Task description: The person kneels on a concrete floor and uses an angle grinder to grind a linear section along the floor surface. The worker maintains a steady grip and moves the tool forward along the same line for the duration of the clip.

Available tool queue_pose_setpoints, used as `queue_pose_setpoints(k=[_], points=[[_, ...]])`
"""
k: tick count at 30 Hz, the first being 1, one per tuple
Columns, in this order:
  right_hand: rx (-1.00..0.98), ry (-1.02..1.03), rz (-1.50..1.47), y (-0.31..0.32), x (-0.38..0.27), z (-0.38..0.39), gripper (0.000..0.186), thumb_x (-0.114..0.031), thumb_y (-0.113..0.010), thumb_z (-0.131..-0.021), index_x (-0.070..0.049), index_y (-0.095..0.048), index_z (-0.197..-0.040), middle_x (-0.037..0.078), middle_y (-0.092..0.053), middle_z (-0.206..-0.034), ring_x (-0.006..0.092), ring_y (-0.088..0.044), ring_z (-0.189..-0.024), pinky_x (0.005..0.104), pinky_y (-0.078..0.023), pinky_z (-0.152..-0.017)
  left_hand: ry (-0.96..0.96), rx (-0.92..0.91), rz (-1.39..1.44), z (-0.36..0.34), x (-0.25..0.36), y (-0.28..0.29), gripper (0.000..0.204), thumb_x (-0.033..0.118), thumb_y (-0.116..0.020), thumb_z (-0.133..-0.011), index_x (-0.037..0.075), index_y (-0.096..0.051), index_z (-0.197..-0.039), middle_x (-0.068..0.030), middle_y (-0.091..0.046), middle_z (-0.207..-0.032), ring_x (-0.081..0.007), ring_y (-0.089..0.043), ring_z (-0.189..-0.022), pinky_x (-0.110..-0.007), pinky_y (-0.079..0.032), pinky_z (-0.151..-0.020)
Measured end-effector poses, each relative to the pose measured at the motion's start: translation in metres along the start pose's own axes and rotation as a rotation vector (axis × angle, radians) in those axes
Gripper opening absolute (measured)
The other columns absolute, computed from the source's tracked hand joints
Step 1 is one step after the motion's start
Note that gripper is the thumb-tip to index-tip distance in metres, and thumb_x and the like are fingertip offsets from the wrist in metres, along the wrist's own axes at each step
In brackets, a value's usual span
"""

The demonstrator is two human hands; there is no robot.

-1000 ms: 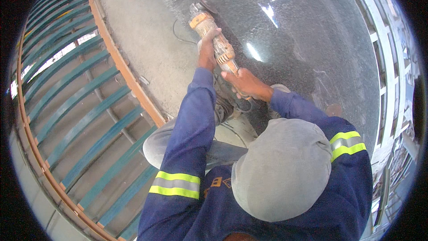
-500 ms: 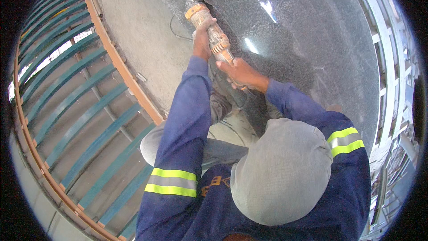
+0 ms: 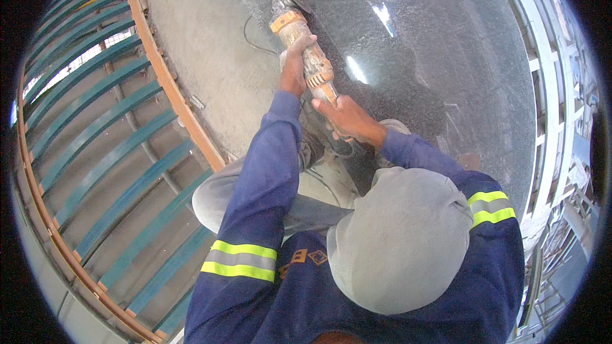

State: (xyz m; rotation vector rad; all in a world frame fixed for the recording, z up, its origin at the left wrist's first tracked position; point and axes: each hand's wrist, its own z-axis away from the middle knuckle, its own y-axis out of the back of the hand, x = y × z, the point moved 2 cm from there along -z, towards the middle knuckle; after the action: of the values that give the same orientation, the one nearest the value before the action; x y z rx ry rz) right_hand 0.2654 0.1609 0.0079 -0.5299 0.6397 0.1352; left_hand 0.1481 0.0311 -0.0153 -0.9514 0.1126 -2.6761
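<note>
A dust-caked yellow angle grinder (image 3: 317, 64) is in both of my hands, its disc (image 3: 298, 0) at the far end against the edge of a dark, shiny slab (image 3: 440, 44). My left hand (image 3: 294, 67) wraps round the grinder's body behind its yellow collar. Around the rear handle closes my right hand (image 3: 349, 118), nearer to me. The underside of the disc and its exact contact with the slab are hard to make out. Pale dust covers the slab's near-left strip and the tool.
Left of me runs a rack of curved teal slats (image 3: 121, 124) with an orange-brown rail (image 3: 162, 70). A dusty pale floor (image 3: 197, 44) lies between rail and slab. A thin cable (image 3: 248, 38) loops beside the grinder. White metal framing (image 3: 548, 83) stands on the right.
The grinder and both hands have shifted slightly right and nearer in the picture. The disc shows more now. Both hands keep their hold.
</note>
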Motion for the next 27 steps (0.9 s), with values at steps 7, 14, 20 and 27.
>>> queue_pose_setpoints(k=[7, 14, 20, 27], points=[[-0.025, 0.023, 0.010, 0.003, 0.002, -0.002, 0.057, -0.055, -0.058, -0.095, 0.002, -0.057, -0.093, 0.005, -0.056, -0.063, 0.0136, -0.058, -0.045, 0.0290, -0.043, -0.038, -0.034, 0.027, 0.005, -0.003, -0.005, 0.002, 0.032, 0.018, -0.072, -0.080, 0.002, -0.057, -0.102, -0.0081, -0.060, -0.077, -0.0216, -0.064, -0.060, -0.037, -0.056, -0.055], [0.017, 0.016, -0.026, 0.000, 0.003, -0.005, 0.056, -0.054, -0.059, -0.095, 0.002, -0.059, -0.091, 0.005, -0.057, -0.063, 0.0143, -0.058, -0.044, 0.0299, -0.043, -0.038, -0.035, 0.016, -0.026, -0.011, -0.005, 0.009, 0.035, 0.019, -0.074, -0.078, 0.001, -0.058, -0.103, -0.0092, -0.060, -0.080, -0.0230, -0.064, -0.061, -0.038, -0.056, -0.055], [0.011, 0.054, -0.039, -0.002, 0.003, -0.008, 0.056, -0.055, -0.060, -0.094, 0.001, -0.057, -0.093, 0.006, -0.058, -0.065, 0.0146, -0.059, -0.046, 0.0299, -0.045, -0.040, -0.046, 0.025, -0.050, -0.011, -0.001, 0.008, 0.036, 0.019, -0.073, -0.078, 0.000, -0.058, -0.104, -0.0099, -0.059, -0.080, -0.0239, -0.064, -0.061, -0.039, -0.056, -0.055], [-0.005, 0.002, -0.023, -0.002, 0.000, 0.001, 0.057, -0.055, -0.059, -0.094, 0.002, -0.057, -0.092, 0.006, -0.058, -0.066, 0.0150, -0.060, -0.048, 0.0303, -0.045, -0.040, 0.000, 0.050, -0.016, 0.003, 0.003, -0.002, 0.035, 0.018, -0.073, -0.078, 0.001, -0.057, -0.105, -0.0091, -0.059, -0.080, -0.0237, -0.064, -0.059, -0.038, -0.056, -0.054]])
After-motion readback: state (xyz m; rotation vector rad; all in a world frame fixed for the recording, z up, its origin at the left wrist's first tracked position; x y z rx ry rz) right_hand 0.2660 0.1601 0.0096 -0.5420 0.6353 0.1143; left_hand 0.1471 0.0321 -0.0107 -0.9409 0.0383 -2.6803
